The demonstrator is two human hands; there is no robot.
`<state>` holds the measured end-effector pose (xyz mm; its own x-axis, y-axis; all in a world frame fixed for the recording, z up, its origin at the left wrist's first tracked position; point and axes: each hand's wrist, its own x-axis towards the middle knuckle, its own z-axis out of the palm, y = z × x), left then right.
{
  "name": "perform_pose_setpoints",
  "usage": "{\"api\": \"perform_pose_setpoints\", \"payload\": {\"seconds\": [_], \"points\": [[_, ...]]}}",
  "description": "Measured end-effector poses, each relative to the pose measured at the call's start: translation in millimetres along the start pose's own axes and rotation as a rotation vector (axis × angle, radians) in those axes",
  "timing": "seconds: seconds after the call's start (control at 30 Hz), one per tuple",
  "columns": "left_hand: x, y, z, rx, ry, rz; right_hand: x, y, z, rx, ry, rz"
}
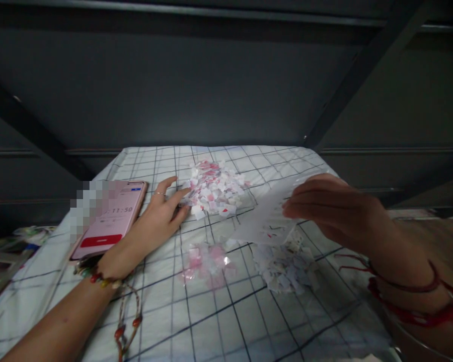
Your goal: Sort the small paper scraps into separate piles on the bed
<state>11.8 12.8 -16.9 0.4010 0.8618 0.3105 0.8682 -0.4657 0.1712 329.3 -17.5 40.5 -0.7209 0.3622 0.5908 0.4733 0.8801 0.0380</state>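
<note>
My left hand [162, 216], wearing a ring and a beaded bracelet, rests with its fingers apart. Its fingertips touch the left edge of a far pile of white and pink paper scraps [215, 188], some with red marks. On the right, my right hand [332, 206] pinches a thin, whitish translucent sheet [264, 216] with small dark and red marks, blurred in part. This sheet hangs tilted above a second pile of whitish scraps [287, 269] and hides its back edge. Between the hands and nearer to me lies a small heap of shiny pink and clear pieces [209, 264].
A phone [111, 218] with a timer on its screen lies left of my left forearm. Everything rests on a white cloth with a dark grid [219, 332]. A dark panel [189, 85] stands behind the cloth's far edge. Various items [30, 239] sit lower at the left.
</note>
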Motion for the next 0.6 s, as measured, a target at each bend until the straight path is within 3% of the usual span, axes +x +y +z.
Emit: {"api": "perform_pose_setpoints", "payload": {"seconds": [0.13, 0.3, 0.47, 0.6], "points": [[0.0, 1.1, -0.9, -0.005, -0.002, -0.005, -4.8, 6.5, -7.8, 0.004, 0.026, 0.076], [0.6, 2.5, -2.0, -0.023, -0.002, -0.008, -0.9, 3.6, -7.8, 0.018, -0.012, -0.027], [-0.1, 1.8, -1.2, -0.029, -0.019, -0.015, -1.6, 4.2, -7.9, -0.019, 0.010, 0.060], [-0.2, 1.4, -0.5, -0.030, -0.028, -0.004, 1.1, 3.1, -6.7, -0.011, 0.011, -0.018]]}}
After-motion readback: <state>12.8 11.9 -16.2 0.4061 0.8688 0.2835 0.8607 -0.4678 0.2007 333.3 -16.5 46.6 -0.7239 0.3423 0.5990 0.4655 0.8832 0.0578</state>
